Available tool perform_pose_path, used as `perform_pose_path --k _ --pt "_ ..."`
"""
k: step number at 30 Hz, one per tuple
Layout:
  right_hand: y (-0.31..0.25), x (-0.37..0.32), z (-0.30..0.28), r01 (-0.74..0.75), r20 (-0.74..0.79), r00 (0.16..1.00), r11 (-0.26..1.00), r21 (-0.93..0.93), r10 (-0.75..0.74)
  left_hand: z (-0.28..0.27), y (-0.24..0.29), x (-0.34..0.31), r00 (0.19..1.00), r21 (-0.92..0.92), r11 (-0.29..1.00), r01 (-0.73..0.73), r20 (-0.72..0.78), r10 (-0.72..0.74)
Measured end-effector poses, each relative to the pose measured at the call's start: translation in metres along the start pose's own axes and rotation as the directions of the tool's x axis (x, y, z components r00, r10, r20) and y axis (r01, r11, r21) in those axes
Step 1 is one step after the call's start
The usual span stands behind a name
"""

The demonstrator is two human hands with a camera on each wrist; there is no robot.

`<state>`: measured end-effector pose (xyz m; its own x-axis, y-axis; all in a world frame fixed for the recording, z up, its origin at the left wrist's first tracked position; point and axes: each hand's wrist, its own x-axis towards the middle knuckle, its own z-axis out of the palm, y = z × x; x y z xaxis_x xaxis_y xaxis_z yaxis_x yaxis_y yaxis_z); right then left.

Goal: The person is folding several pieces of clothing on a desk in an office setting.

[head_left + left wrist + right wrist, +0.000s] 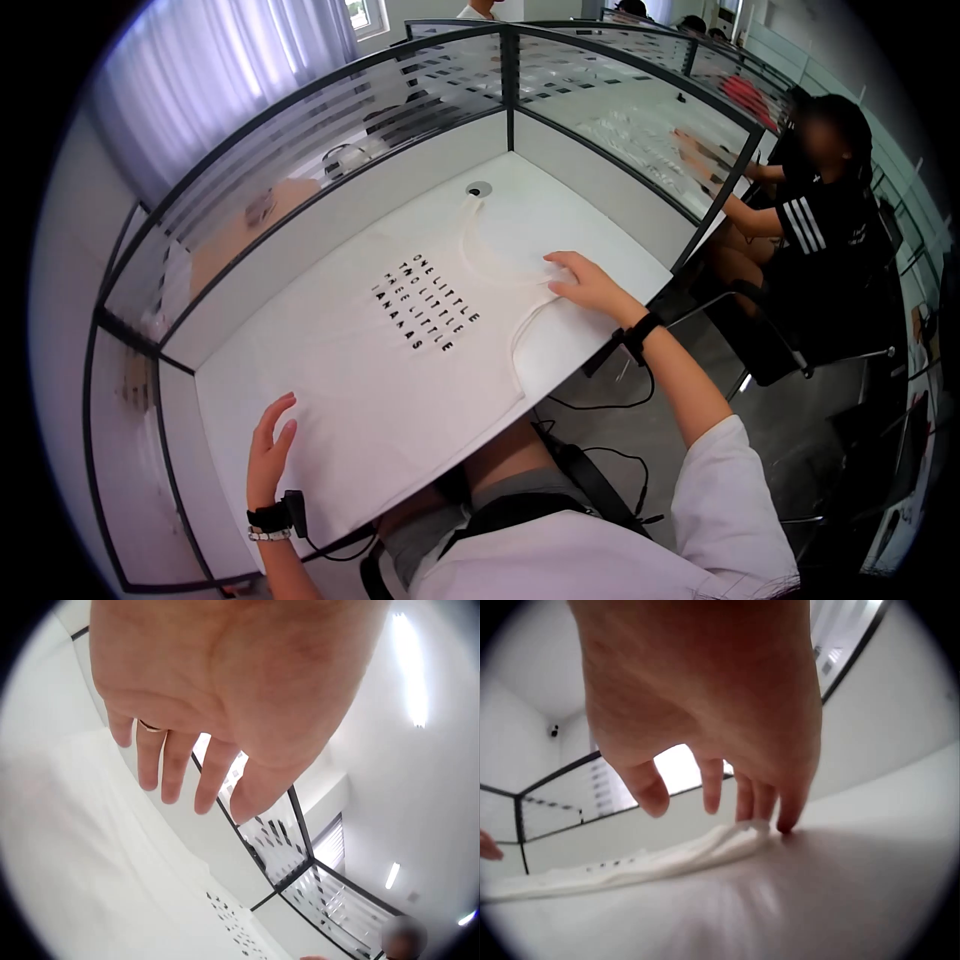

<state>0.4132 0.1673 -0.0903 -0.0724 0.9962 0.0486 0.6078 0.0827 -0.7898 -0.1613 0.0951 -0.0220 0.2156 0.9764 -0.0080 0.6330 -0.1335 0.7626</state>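
A white T-shirt (400, 400) with rows of black lettering (428, 303) lies spread flat on the white desk, its neckline toward the far corner. My right hand (590, 288) is at the shirt's shoulder, just above the armhole. In the right wrist view its fingers (754, 801) point down at the folded fabric edge (735, 838), with the thumb side apart from them. My left hand (268, 455) hovers by the shirt's left side, near the bottom. Its fingers (176, 769) are extended and hold nothing in the left wrist view; one wears a ring.
Low partitions with dark frames (510, 75) and clear upper panels enclose the desk (600, 350). A round cable hole (480, 188) sits near the far corner. Cables hang from both wrist cameras. Another person (815, 210) sits at the right, beyond the partition, handling clear plastic.
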Motion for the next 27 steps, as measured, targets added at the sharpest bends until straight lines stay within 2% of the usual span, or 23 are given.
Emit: perform_pose_path --k 1,2,4,6,9,12,14,16,18,19,20,21,22,23,24,25,26,27 --pt "0.008 -0.007 0.003 0.102 -0.049 0.992 0.97 -0.218 -0.116 0.006 -0.002 -0.01 1.0 -0.059 0.998 -0.002 0.013 0.002" --pt "0.016 -0.012 0.005 0.192 -0.074 0.967 0.885 -0.425 -0.245 0.013 -0.003 -0.017 1.0 -0.08 0.997 0.002 -0.006 -0.003" --pt "0.012 -0.025 0.001 0.215 0.0 0.97 0.865 -0.453 -0.241 0.026 -0.002 -0.038 0.994 0.082 0.991 -0.108 -0.015 0.11" --pt "0.007 -0.038 0.005 0.29 0.033 0.947 0.802 -0.522 -0.32 0.039 -0.002 -0.057 0.99 0.196 0.971 -0.136 -0.004 0.14" --pt "0.002 -0.053 0.012 0.351 0.11 0.933 0.808 -0.473 -0.341 0.058 -0.007 -0.089 0.984 0.268 0.952 -0.15 -0.055 0.171" --pt "0.009 -0.062 0.007 0.375 0.171 0.927 0.815 -0.442 -0.334 0.072 -0.031 -0.108 0.976 0.432 0.878 -0.205 0.019 0.219" --pt "0.025 -0.065 0.004 0.35 0.125 0.936 0.84 -0.414 -0.329 0.078 -0.043 -0.124 0.975 0.53 0.825 -0.194 0.011 0.222" --pt "0.012 -0.076 0.0 0.332 0.103 0.943 0.871 -0.361 -0.316 0.079 -0.041 -0.14 0.983 0.542 0.827 -0.149 -0.012 0.185" --pt "0.024 -0.069 -0.002 0.415 0.006 0.886 0.789 -0.453 -0.463 0.078 -0.043 -0.147 0.973 0.505 0.844 -0.179 -0.036 0.229" --pt "0.018 -0.067 0.0 0.385 -0.125 0.872 0.821 -0.422 -0.473 0.072 -0.044 -0.151 0.97 0.444 0.872 -0.204 -0.03 0.242" --pt "0.019 -0.058 0.002 0.351 -0.193 0.866 0.837 -0.42 -0.46 0.063 -0.045 -0.15 0.968 0.375 0.898 -0.229 -0.011 0.251" --pt "0.024 -0.05 0.004 0.392 -0.255 0.81 0.81 -0.436 -0.528 0.052 -0.042 -0.146 0.979 0.289 0.94 -0.18 -0.041 0.2" --pt "0.023 -0.043 0.007 0.365 -0.286 0.814 0.829 -0.424 -0.505 0.045 -0.035 -0.146 0.989 0.187 0.974 -0.127 -0.052 0.139" --pt "0.027 -0.037 0.016 0.39 -0.291 0.788 0.805 -0.448 -0.543 0.042 -0.028 -0.146 0.982 0.174 0.981 -0.082 -0.157 0.11" --pt "0.024 -0.038 0.023 0.406 -0.296 0.762 0.782 -0.473 -0.576 0.042 -0.027 -0.15 0.986 0.171 0.982 -0.074 -0.134 0.098" --pt "0.029 -0.04 0.03 0.386 -0.295 0.779 0.794 -0.47 -0.553 0.042 -0.028 -0.151 0.977 0.23 0.969 -0.094 -0.165 0.133" --pt "0.031 -0.038 0.035 0.35 -0.215 0.824 0.769 -0.535 -0.524 0.043 -0.034 -0.145 0.963 0.292 0.949 -0.117 -0.201 0.181" --pt "0.031 -0.033 0.037 0.323 -0.14 0.859 0.734 -0.597 -0.492 0.049 -0.056 -0.146 0.962 0.383 0.915 -0.128 -0.175 0.208"
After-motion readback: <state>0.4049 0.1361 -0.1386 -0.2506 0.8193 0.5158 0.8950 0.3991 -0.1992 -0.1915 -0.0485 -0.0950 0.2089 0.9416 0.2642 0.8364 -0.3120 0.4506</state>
